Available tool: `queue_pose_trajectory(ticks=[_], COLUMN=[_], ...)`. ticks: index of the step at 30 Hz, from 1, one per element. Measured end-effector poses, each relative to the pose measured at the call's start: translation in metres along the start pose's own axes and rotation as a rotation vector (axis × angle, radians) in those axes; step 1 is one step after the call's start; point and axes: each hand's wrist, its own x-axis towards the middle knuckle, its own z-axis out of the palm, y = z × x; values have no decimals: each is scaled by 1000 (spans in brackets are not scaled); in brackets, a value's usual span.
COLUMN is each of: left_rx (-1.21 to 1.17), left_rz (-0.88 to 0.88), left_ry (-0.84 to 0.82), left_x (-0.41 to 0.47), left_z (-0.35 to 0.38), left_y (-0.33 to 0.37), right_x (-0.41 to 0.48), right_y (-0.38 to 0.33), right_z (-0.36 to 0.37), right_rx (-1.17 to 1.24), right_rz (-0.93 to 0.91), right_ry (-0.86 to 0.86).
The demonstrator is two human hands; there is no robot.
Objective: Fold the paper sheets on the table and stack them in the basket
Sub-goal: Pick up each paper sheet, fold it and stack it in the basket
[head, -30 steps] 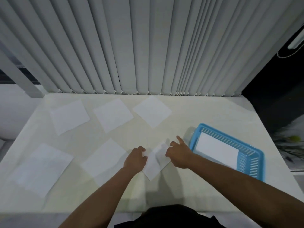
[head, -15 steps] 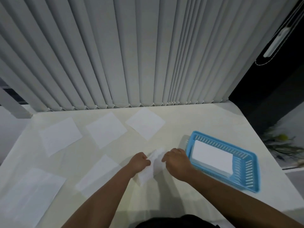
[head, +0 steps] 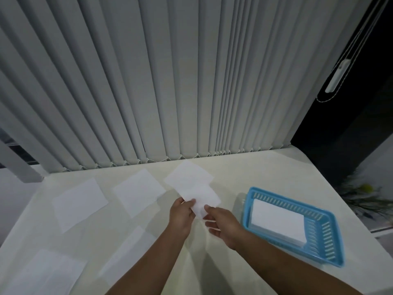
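— Both hands have come up off the surface (head: 234, 171) since a second ago, and the paper came with them. It was being creased down flat, and now it is in the air.

— How is it held?

— The left hand (head: 182, 216) pinches the near left corner of the held sheet (head: 204, 195), thumb on top. The right hand (head: 223, 228) pinches the near edge just beside it, thumb above and fingers curled under. Neither is spread wide, and the two grips sit close together.

— Folded already?

— It looks smaller than the loose ones, so I judge at least one fold is in. Its long axis I cannot make out, because its far end overlaps a flat sheet (head: 188, 177) lying beyond the hands, white on white.

— And where does it go?

— The blue basket (head: 331, 237) sits to the right of the hands, near the right hand and well apart from the left. Its long axis slants from far-left to near-right, and a white stack (head: 278, 224) of folded paper lies along that line in its far-left part. So the right hand is the nearer carrier, and the held sheet must be lined up with that slant before it goes down.

— What remains?

— Left of the hands, the far sheets (head: 138, 192) and the near sheets (head: 127, 252), two of each, all unfolded.
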Motion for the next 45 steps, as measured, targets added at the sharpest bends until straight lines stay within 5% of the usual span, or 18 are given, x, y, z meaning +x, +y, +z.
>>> queue_pose_trajectory(ticks=[3,11,16,21,28,35,40,45], left_rx=[-75,-195,-163,66,563,1253,1393,1522], left_rz=[-37,-92,-101,-59,-72,252,419,316], left_ry=[-79,-93,-97,-155,-179,-3,48,21], left_x=[-5,-3,-1,-12,-20,-8,6,8], left_z=[9,46,76,110,130,123,114,121], left_y=[-4,-7,-17,-38,-76,-106,-119,-113], right_x=[2,-15,-24,-30,-27,-15,-10,-6], right_y=[-9,-18,-11,-4,17,39,55,57], right_z=[-10,-70,-123,-180,-239,-263,-273,-269], right_rx=[162,-86,-26,176,97,-4,77,178], right_rz=[-74,-297,-327,-254,-194,-201,-169,-142], right_ry=[110,274,370,423,513,548,572,555])
